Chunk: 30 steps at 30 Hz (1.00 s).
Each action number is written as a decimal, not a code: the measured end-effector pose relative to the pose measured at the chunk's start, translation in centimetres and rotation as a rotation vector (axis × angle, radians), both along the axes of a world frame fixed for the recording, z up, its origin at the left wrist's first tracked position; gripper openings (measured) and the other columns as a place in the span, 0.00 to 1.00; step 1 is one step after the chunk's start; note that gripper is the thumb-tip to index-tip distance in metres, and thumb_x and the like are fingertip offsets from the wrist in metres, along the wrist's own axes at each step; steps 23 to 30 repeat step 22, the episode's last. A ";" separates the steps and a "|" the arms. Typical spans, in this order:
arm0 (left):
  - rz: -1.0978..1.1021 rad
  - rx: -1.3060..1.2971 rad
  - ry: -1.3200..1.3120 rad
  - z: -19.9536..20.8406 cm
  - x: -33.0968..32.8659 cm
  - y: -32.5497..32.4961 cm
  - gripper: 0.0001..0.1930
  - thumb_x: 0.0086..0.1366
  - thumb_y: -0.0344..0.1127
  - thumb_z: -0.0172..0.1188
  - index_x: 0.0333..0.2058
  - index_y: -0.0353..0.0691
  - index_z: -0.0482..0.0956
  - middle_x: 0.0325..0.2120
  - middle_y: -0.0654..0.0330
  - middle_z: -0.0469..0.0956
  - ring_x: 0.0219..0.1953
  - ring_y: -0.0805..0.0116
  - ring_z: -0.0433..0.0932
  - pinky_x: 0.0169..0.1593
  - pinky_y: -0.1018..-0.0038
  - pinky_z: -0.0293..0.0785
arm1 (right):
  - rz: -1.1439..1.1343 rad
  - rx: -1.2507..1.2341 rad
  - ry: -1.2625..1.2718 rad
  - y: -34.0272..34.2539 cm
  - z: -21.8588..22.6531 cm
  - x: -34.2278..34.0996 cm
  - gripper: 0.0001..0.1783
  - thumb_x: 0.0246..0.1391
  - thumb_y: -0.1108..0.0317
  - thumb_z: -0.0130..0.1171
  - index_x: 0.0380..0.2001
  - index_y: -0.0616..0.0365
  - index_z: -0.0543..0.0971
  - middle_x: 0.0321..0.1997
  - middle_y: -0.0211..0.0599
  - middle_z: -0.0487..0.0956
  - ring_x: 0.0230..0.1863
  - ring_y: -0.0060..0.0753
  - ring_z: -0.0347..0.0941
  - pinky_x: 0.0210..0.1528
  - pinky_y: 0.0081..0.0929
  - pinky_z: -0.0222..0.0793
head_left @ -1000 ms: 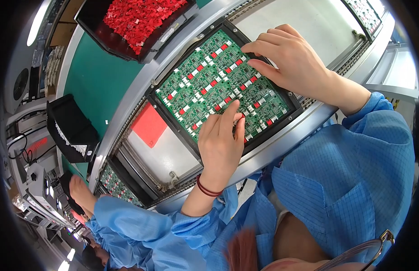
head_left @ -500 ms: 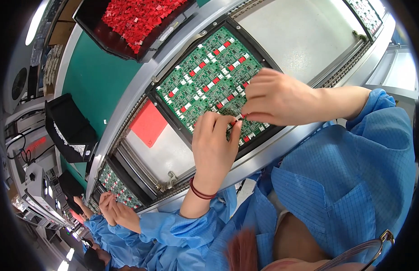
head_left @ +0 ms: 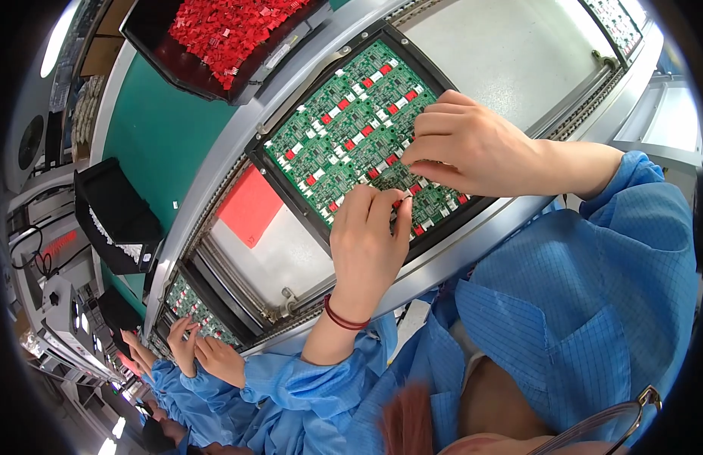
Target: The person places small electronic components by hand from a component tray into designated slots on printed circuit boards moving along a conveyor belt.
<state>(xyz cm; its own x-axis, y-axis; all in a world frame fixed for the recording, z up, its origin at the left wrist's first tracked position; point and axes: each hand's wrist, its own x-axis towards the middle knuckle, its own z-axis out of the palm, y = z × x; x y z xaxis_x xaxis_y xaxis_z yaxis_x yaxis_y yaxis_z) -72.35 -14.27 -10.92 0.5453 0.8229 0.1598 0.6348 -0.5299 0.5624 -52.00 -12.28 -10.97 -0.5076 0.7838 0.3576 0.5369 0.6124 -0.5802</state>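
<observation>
A panel of green circuit boards (head_left: 321,155), dotted with red and white connectors, sits in a black frame (head_left: 285,199) on the conveyor. Over its near edge is my left hand (head_left: 367,239), thumb and forefinger pinched on a small connector (head_left: 407,196) that is mostly hidden, its colour unclear. My right hand (head_left: 477,148) hovers at the right side of the panel with fingers curled and fingertips close to the boards. Whatever it may hold is hidden.
A black bin of red connectors (head_left: 230,34) stands beyond the conveyor, and a black bin with white parts (head_left: 116,220) stands at the left. A red sheet (head_left: 249,206) lies beside the frame. Co-worker's hands (head_left: 203,353) are above another panel (head_left: 188,303) at lower left.
The framed panel has shifted slightly to the upper right. My left hand has moved a little right with it, and my right hand's fingertips have drawn up and away from the left's.
</observation>
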 end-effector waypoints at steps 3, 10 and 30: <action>-0.021 0.039 -0.026 0.0 0.0 0.1 0.07 0.50 0.28 0.64 0.28 0.37 0.75 0.22 0.60 0.67 0.24 0.63 0.70 0.27 0.70 0.67 | -0.024 0.029 0.012 0.0 0.1 -0.1 0.05 0.47 0.68 0.61 0.27 0.55 0.77 0.25 0.30 0.69 0.30 0.31 0.68 0.41 0.29 0.62; 0.019 0.055 -0.011 -0.2 -0.2 -0.2 0.06 0.49 0.27 0.65 0.26 0.38 0.77 0.21 0.61 0.68 0.21 0.67 0.70 0.24 0.73 0.66 | -0.036 0.021 -0.016 0.1 0.1 -0.2 0.05 0.48 0.68 0.60 0.28 0.55 0.77 0.25 0.30 0.70 0.32 0.30 0.69 0.42 0.29 0.62; -0.043 0.212 0.036 -1.0 0.0 0.1 0.07 0.48 0.27 0.64 0.22 0.39 0.72 0.19 0.61 0.64 0.20 0.67 0.68 0.21 0.74 0.65 | -0.156 0.002 -0.069 0.8 0.6 0.1 0.04 0.49 0.69 0.60 0.30 0.54 0.78 0.29 0.29 0.75 0.35 0.30 0.71 0.46 0.31 0.63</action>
